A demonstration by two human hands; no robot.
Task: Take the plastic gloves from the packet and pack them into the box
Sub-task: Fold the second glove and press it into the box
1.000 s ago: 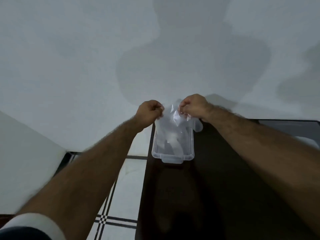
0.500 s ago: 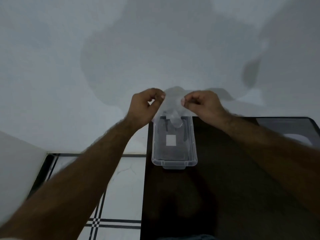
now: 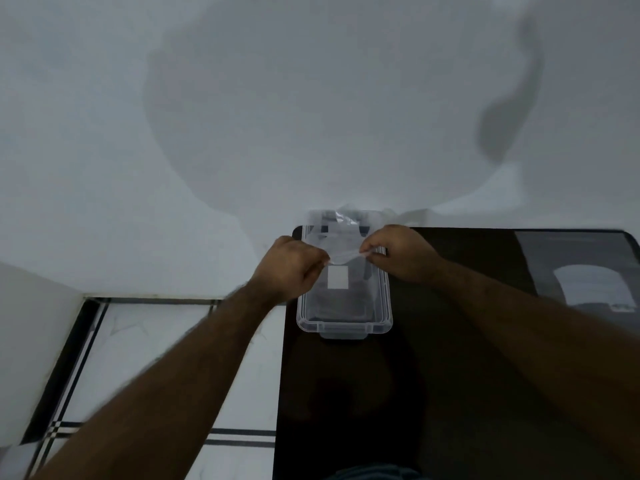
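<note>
Over the box [image 3: 344, 318], left hand [image 3: 289, 268] at 9 o'clock and right hand [image 3: 398, 252] at 3 pinch a glove [image 3: 343, 254]. Looks like early going: it isn't packed yet, box mostly bare.

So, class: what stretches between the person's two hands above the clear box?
In the head view, a thin plastic glove spans from the left hand to the right hand, over the box.
</note>
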